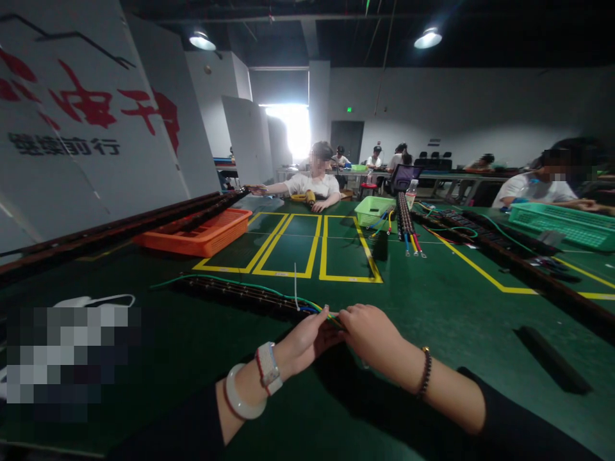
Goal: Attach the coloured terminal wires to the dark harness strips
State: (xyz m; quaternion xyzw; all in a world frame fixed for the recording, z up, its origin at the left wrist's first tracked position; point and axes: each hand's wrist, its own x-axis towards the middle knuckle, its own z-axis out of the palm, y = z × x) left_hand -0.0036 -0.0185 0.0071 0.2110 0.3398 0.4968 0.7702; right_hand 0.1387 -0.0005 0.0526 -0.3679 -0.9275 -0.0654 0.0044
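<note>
A long black cable drag chain (250,294) lies on the green table, with coloured wires running along it. Its near end reaches my hands at the middle of the view. My left hand (307,342) is closed around the bundle of wires (314,307) there, thumb on top. Beside it, my right hand (368,333) has its fingers curled down over the same wires, and the fingertips are partly hidden. A white cable tie (296,288) stands upright from the chain just left of my hands. One green wire (166,282) sticks out past the chain's far left end.
An orange basket (206,240) stands at left under more chains. Yellow tape frames (288,274) mark the table. Further back are a green basket (372,211) and another chain end (406,218). A black bar (552,358) lies at right. A person (314,182) sits opposite.
</note>
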